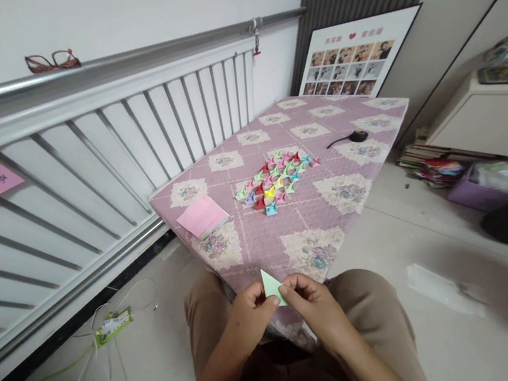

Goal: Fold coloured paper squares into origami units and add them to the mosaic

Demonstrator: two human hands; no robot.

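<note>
A light green paper point(272, 288), folded to a triangle with its tip pointing up, is held over the near corner of the table. My left hand point(254, 310) pinches its left side, and my right hand point(306, 300) grips the right side between thumb and fingers. Beyond them, several small folded paper pieces point(270, 193) in red, green, pink, blue and yellow stand in rows on the patterned cloth. A stack of square paper with a pink sheet on top point(202, 216) lies at the table's left edge.
The pink floral tablecloth point(262, 246) covers the table. A black object with a cable point(358, 136) lies at its right. A white railing point(132, 139) runs along the left, with glasses point(52, 61) on top. A power strip point(113, 327) is on the floor. A photo board point(349, 60) stands behind.
</note>
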